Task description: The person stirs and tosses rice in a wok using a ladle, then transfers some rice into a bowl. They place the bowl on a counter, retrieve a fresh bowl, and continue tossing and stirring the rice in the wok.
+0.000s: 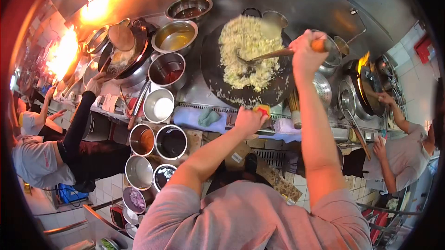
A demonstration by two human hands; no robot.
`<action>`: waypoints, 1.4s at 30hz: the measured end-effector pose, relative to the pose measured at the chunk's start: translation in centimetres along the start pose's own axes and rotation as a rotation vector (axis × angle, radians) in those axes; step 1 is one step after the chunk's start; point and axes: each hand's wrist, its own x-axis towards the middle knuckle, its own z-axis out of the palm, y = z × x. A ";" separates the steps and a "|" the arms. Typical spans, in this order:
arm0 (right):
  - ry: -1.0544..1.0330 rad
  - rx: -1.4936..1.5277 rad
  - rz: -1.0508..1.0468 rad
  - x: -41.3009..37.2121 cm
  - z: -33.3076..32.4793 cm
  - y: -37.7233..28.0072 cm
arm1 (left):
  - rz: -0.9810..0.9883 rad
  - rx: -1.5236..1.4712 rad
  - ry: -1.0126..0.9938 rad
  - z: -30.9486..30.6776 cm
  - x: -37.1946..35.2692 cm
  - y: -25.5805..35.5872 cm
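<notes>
1. Straight ahead of the person sits the big, round black wok (213, 74) at the steel counter (191, 96), with a pale yellow heap of grainy, rice-like food (245, 37) filling its middle and far part!
2. Up comes the view of the right hand (303, 55), high over the wok's right side, fingers wrapped firmly around the long-handled metal ladle (273, 55), its orange wooden end (321, 45) poking out to the right.
3. Down at the near rim, the left hand (249, 121) is curled closed on a yellow-and-red pad (263, 110); what lies under that pad is hidden, so I cannot tell.
4. Here's the key line: the ladle runs almost crosswise, grip right, head left and in among the food. The heap lies left of the right hand, and to the far side of the left, with dark metal between.
5. Watch the edges! Bare wok shows on the left and near sides, but food crowds the far rim, and loose grains dot the near right.
6. Room to the left: a strip of counter, then a deep steel pot of dark red liquid (166, 60). The right looks tighter, a perforated steel colander (322, 88) just beside. Co-workers (41, 162) stand well apart on both sides.
</notes>
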 end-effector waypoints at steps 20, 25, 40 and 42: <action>-0.209 0.055 0.209 5.3 0.1 -12.1 | 0.193 -0.147 0.264 -15.6 2.9 3.3; 0.008 0.039 0.151 0.0 -0.1 0.7 | 0.058 0.015 0.379 -1.4 3.7 0.4; 0.028 0.127 0.093 -0.6 -2.2 -1.4 | 0.008 -0.010 0.031 1.3 -0.8 1.0; -0.080 0.087 0.295 0.6 -2.7 -4.6 | 0.101 -0.049 0.120 -1.0 -3.0 2.3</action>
